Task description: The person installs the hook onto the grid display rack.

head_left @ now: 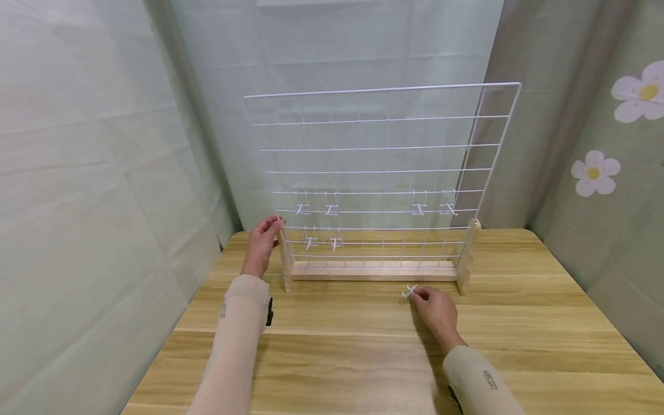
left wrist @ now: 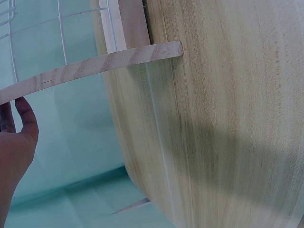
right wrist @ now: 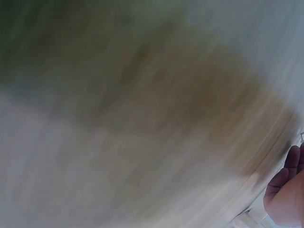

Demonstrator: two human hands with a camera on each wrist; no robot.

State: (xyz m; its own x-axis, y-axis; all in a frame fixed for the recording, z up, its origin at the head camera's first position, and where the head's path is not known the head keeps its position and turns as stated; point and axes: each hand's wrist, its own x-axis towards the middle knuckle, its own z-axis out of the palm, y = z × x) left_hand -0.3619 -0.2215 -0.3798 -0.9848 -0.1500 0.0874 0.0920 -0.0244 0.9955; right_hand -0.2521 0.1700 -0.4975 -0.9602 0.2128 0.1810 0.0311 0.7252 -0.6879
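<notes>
A white wire grid panel [head_left: 384, 148] stands upright in a wooden base [head_left: 373, 275] with a post at either end. My left hand [head_left: 263, 241] holds the top of the left wooden post [head_left: 286, 262]. In the left wrist view, the thumb [left wrist: 27, 116] meets that post's outer face. Between thumb and fingers, my right hand [head_left: 438, 314] pinches a small white hook [head_left: 408, 291] above the table, in front of the base. The right wrist view is blurred, with part of the right hand [right wrist: 285, 194] at its right edge.
Several white hooks hang on the grid, among them an upper right hook [head_left: 449, 208] and a lower left hook [head_left: 335, 242]. The wooden table [head_left: 337, 363] lies under everything. Pale green curtains [head_left: 93, 190] surround it at the back and sides.
</notes>
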